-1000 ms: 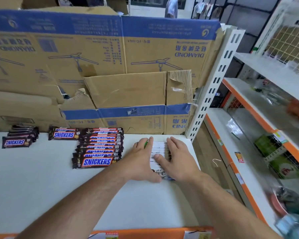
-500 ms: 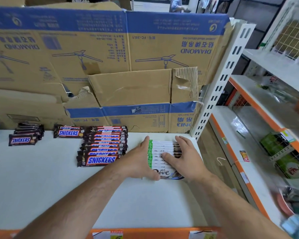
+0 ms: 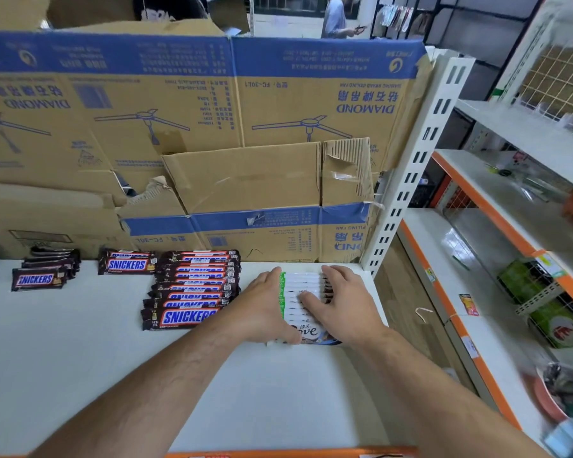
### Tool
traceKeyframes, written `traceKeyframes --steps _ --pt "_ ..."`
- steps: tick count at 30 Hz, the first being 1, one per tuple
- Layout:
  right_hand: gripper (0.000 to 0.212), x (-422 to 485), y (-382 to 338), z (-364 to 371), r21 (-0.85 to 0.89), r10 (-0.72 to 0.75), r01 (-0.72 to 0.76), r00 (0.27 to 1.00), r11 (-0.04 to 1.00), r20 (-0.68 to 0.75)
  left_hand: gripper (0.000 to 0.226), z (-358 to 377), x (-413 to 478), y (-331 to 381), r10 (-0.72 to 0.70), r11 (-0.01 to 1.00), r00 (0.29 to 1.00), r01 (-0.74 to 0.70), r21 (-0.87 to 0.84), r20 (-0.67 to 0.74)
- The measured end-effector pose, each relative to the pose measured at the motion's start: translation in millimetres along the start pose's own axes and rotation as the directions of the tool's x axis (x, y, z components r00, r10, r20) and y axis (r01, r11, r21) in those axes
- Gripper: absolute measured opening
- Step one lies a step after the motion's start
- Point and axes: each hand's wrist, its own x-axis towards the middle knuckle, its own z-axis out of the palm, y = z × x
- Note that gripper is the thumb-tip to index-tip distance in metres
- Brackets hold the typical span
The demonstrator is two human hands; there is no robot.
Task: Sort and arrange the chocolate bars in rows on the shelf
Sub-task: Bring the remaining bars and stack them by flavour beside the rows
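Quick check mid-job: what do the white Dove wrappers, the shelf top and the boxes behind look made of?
White Dove chocolate bar wrappers: apparently glossy plastic film; pale glints run along each overlapped edge.
White flat shelf top: smooth, matte, evenly white; painted metal or laminate, I can't tell which.
Brown printed boxes behind: corrugated cardboard; the torn flap exposes fluting.

Snickers bars point(image 3: 192, 292) are dark brown with blue lettering; Dove bars point(image 3: 303, 294) white with green edges; shelf point(image 3: 80, 375) white, orange-trimmed.

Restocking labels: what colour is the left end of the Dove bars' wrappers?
Green, on white Dove bars, seen in the head view.
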Motion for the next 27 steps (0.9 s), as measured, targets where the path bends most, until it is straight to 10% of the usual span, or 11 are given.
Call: traceKeyframes --steps 4,11,19,27 --pt "0.068 22.1 -11.1 2.1 -0.036 -0.005 0.006 0.999 0.999 0.038 0.101 -13.7 14.0 2.7 -0.082 0.994 0.996 0.083 0.064 -0.020" --pt "0.077 29.2 -12.8 3.4 -0.036 -0.042 0.043 0.999 0.998 0.028 0.135 -23.1 19.1 0.7 -0.065 0.969 0.998 0.060 0.238 0.013" --pt "0.077 -19.4 -1.7 13.1 -0.329 -0.218 0.186 0.974 0.926 -0.063 0.096 7.2 -2.9 -3.7 0.085 0.844 0.990 -0.009 0.537 -0.116" --pt "0.085 -28.8 5.0 13.9 -0.238 -0.209 0.195 0.977 0.952 -0.035 0.096 22.0 -24.6 -7.2 0.209 0.858 0.937 -0.038 0.512 -0.281"
